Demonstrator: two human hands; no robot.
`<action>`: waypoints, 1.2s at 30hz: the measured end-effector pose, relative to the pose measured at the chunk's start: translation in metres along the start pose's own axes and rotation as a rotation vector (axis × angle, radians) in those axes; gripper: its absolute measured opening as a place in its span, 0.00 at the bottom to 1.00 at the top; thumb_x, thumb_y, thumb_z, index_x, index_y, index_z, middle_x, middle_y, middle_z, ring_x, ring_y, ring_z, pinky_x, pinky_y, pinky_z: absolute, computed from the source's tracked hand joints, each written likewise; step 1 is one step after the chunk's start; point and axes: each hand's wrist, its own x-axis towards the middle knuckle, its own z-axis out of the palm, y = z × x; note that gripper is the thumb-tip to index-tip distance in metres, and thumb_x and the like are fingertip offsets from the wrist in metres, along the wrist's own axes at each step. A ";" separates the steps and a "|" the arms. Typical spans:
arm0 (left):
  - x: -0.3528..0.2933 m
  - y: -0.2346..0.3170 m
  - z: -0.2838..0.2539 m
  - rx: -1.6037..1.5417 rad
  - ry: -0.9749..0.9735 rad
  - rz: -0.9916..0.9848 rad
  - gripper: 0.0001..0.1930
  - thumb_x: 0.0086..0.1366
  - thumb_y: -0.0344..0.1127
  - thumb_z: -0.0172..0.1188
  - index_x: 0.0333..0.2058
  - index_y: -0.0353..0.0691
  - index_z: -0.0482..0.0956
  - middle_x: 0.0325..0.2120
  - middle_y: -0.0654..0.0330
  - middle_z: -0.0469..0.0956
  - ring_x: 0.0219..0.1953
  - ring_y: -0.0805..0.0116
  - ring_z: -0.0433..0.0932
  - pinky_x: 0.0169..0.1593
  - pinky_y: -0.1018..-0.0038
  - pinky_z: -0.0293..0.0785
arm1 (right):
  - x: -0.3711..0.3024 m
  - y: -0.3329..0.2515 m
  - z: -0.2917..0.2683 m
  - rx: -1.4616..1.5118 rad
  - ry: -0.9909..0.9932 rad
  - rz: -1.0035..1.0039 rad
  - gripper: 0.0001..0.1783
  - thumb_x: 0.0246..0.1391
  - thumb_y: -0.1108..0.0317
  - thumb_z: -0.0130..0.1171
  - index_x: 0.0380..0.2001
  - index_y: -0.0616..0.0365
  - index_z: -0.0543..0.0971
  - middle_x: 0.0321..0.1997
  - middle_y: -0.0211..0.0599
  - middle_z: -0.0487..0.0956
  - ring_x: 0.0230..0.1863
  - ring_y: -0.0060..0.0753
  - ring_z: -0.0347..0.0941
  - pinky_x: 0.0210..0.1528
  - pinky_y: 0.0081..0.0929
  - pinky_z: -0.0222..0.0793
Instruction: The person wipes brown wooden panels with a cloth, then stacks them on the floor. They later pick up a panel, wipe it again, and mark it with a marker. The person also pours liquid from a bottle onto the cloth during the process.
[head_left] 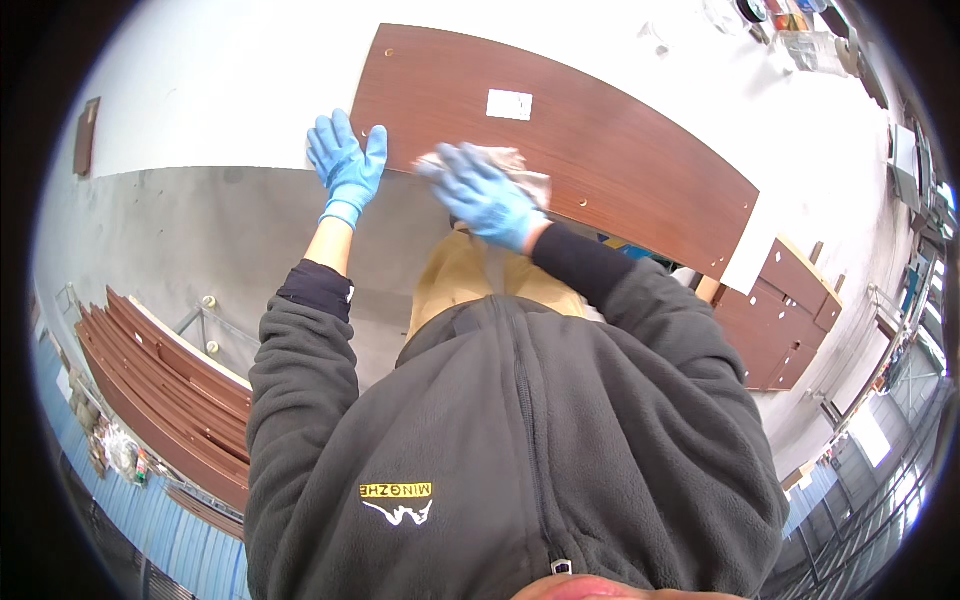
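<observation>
Gloved hands on a brown panel, one pressing a cloth to it.

The left hand [347, 165], in a blue glove, lies flat with fingers spread at the panel's [620, 150] left edge, upper centre-left of the frame, holding nothing. The right hand [482, 195], also gloved, sits just right of it at upper centre, fingers stretched over a crumpled pale cloth [520, 170] and pressing it against the panel's lower edge. The panel runs from upper centre down to the right, on a white table [230, 90], with a small white label [509, 104] on its face. More brown boards [165, 390] are stacked at the lower left, and others [790, 310] at the right.
</observation>
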 end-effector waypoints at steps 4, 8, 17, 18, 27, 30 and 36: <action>0.004 -0.019 0.008 -0.147 -0.235 -0.099 0.53 0.73 0.79 0.43 0.81 0.44 0.50 0.81 0.40 0.43 0.82 0.30 0.37 0.80 0.35 0.31 | 0.059 -0.017 0.024 0.043 0.072 0.042 0.32 0.60 0.67 0.57 0.70 0.53 0.76 0.78 0.46 0.68 0.83 0.57 0.57 0.85 0.59 0.50; 0.005 -0.027 0.018 -0.213 -0.307 -0.137 0.53 0.73 0.80 0.40 0.82 0.47 0.46 0.83 0.41 0.38 0.83 0.33 0.30 0.80 0.37 0.24 | -0.025 0.000 -0.018 0.074 0.014 0.093 0.36 0.57 0.69 0.59 0.72 0.57 0.74 0.81 0.42 0.66 0.83 0.53 0.59 0.84 0.57 0.55; 0.010 -0.032 0.009 -0.335 -0.338 -0.110 0.48 0.77 0.76 0.37 0.81 0.46 0.53 0.83 0.44 0.42 0.84 0.37 0.34 0.81 0.42 0.25 | 0.034 -0.008 0.001 0.006 -0.031 0.006 0.35 0.56 0.69 0.60 0.70 0.56 0.76 0.80 0.44 0.67 0.82 0.57 0.58 0.83 0.59 0.53; 0.013 -0.038 0.002 -0.402 -0.426 -0.101 0.45 0.78 0.74 0.38 0.80 0.47 0.56 0.81 0.45 0.46 0.82 0.38 0.38 0.81 0.42 0.30 | 0.065 -0.013 0.015 -0.021 0.006 -0.023 0.34 0.57 0.69 0.60 0.69 0.55 0.76 0.79 0.45 0.68 0.82 0.57 0.58 0.84 0.59 0.52; 0.038 -0.073 -0.033 -0.363 -0.519 0.280 0.23 0.80 0.56 0.44 0.62 0.51 0.73 0.61 0.50 0.71 0.68 0.48 0.66 0.74 0.58 0.60 | 0.070 -0.019 0.011 -0.014 0.018 -0.024 0.32 0.61 0.66 0.57 0.70 0.54 0.75 0.75 0.45 0.72 0.80 0.55 0.62 0.82 0.58 0.57; 0.038 -0.069 -0.032 -0.636 -0.641 0.035 0.27 0.79 0.62 0.46 0.60 0.48 0.74 0.59 0.50 0.72 0.68 0.48 0.67 0.74 0.56 0.60 | 0.040 -0.015 -0.004 -0.001 -0.029 -0.021 0.36 0.59 0.66 0.57 0.73 0.55 0.73 0.77 0.42 0.69 0.81 0.54 0.61 0.81 0.58 0.59; 0.038 -0.068 -0.035 -0.797 -0.617 -0.243 0.31 0.78 0.64 0.47 0.63 0.46 0.72 0.61 0.44 0.71 0.68 0.46 0.68 0.74 0.55 0.62 | 0.140 -0.033 0.039 0.038 0.042 -0.062 0.33 0.60 0.68 0.59 0.70 0.53 0.75 0.79 0.43 0.68 0.82 0.53 0.58 0.84 0.58 0.52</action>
